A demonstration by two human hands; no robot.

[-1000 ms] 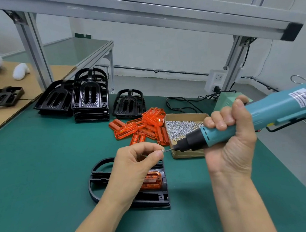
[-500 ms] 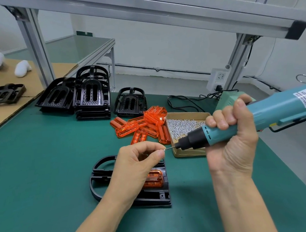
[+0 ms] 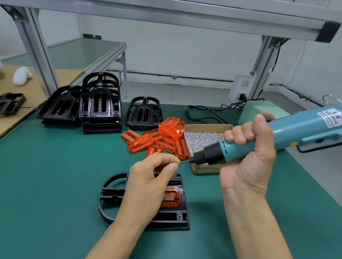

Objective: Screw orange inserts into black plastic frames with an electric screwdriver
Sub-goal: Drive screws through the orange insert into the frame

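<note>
Loading a screw onto the bit, that is the step in hand in the head view; the left hand [image 3: 150,184] pinches a tiny screw [image 3: 178,163] between thumb and forefinger at the tip of the bit, while the right hand [image 3: 250,155] is wrapped tight round the teal electric screwdriver [image 3: 269,138], held nearly level above the green worktop [image 3: 47,180]; to do it well, I'd say, keep the driver still, let the screw seat square on the bit before the pinch lets go, and only then tip the nose down; the black plastic frame [image 3: 112,197] lies flat just under the left hand, nearer the front edge, with an orange insert [image 3: 171,197] already sitting in it, partly hidden by the fingers; which screw hole comes next I cannot tell; loose orange inserts [image 3: 156,139] are heaped in mid-worktop, touching the open box of screws [image 3: 203,139] to their right; stacks of black frames [image 3: 100,106] stand toward the back edge; for room, the worktop left of the frame is bare green, good for swinging the elbow; the right edge runs close beside the right forearm, and the driver's cable [image 3: 329,146] trails off that side, so it could snag.
</note>
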